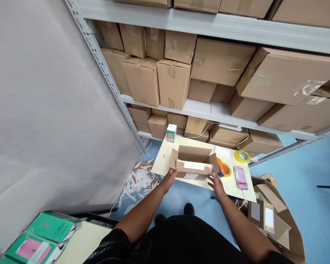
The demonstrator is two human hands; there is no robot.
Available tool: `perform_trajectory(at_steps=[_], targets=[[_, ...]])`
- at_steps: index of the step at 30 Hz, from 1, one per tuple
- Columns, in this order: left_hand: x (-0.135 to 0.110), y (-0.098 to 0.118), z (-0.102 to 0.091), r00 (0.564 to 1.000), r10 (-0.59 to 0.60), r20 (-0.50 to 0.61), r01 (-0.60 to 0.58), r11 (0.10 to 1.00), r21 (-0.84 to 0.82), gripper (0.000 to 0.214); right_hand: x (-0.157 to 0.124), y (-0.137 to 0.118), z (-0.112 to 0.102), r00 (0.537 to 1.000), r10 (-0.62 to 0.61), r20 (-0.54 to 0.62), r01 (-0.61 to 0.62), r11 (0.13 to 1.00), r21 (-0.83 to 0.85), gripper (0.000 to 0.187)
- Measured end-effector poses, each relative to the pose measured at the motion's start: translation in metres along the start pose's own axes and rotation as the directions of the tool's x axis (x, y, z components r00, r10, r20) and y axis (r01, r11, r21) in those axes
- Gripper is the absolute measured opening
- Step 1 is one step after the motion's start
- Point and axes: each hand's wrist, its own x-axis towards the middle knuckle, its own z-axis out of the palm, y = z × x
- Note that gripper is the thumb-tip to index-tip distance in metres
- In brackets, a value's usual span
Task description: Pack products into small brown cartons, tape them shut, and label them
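An open cardboard box (pixel 193 152) stands at the front edge of a small pale-yellow table (pixel 162 161), its flaps turned outward. Its front part carries white labels and torn tape. My left hand (pixel 169 179) grips the box at its near left corner, with the fingertips partly hidden by the flap. At the near right corner my right hand (pixel 217 186) holds the box, thumb and fingers against the cardboard. An orange tape dispenser (pixel 222 168) lies just right of the box, partly covered by its flap.
A green-and-white small box (pixel 171 132) stands at the table's back left. Yellow tape (pixel 242 156) and a blurred pink item (pixel 240 178) lie right. Boxes fill the metal shelving (pixel 192 106). Paper scraps (pixel 139 181) litter the floor; a large carton (pixel 283 216) holds cardboard.
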Motion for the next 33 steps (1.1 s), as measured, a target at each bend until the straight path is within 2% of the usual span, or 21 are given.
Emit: perform_trajectory(at_steps=[2, 4, 7, 10, 15, 20, 22, 24, 28, 31, 33], targets=[[0.004, 0.010, 0.011, 0.985, -0.132, -0.107, 0.125, 0.990, -0.070, 0.072, 0.006, -0.011, 0.004, 0.991, 0.116, -0.071, -0.110, 0.990, 0.084, 0.076], [0.011, 0.014, 0.022, 0.959, -0.212, -0.190, 0.190, 0.974, -0.126, 0.077, 0.016, -0.020, 0.007, 0.976, 0.195, -0.101, -0.182, 0.976, 0.119, 0.079], [0.019, 0.013, 0.034, 0.916, -0.260, -0.307, 0.206, 0.959, -0.196, 0.074, 0.031, -0.027, 0.005, 0.962, 0.262, -0.082, -0.251, 0.961, 0.118, 0.075], [0.020, 0.005, 0.044, 0.867, -0.286, -0.408, 0.179, 0.943, -0.281, 0.067, 0.042, -0.026, -0.004, 0.951, 0.308, -0.016, -0.305, 0.947, 0.103, 0.064], [0.015, -0.002, 0.060, 0.873, -0.246, -0.420, 0.092, 0.930, -0.355, 0.056, 0.060, -0.026, -0.023, 0.935, 0.353, 0.037, -0.354, 0.921, 0.161, 0.051], [0.017, 0.004, 0.077, 0.815, -0.336, -0.472, 0.111, 0.890, -0.443, 0.050, 0.081, -0.028, -0.027, 0.935, 0.354, 0.012, -0.353, 0.928, 0.120, 0.048], [0.015, 0.004, 0.083, 0.829, -0.302, -0.470, 0.071, 0.891, -0.449, 0.041, 0.085, -0.023, -0.029, 0.944, 0.324, 0.059, -0.329, 0.938, 0.110, 0.040], [0.009, 0.000, 0.088, 0.863, -0.225, -0.453, -0.007, 0.891, -0.454, 0.035, 0.087, -0.017, -0.032, 0.957, 0.268, 0.109, -0.280, 0.953, 0.114, 0.035], [-0.011, -0.010, 0.096, 0.897, -0.117, -0.426, -0.087, 0.899, -0.429, 0.032, 0.087, -0.013, -0.042, 0.968, 0.158, 0.197, -0.187, 0.972, 0.140, 0.033], [-0.032, -0.011, 0.094, 0.914, -0.063, -0.401, -0.096, 0.926, -0.365, 0.042, 0.090, -0.028, -0.046, 0.944, 0.099, 0.313, -0.128, 0.989, 0.073, 0.033], [-0.049, -0.011, 0.089, 0.914, -0.015, -0.405, -0.117, 0.947, -0.299, 0.050, 0.091, -0.043, -0.044, 0.904, 0.099, 0.416, -0.097, 0.995, -0.028, 0.034]])
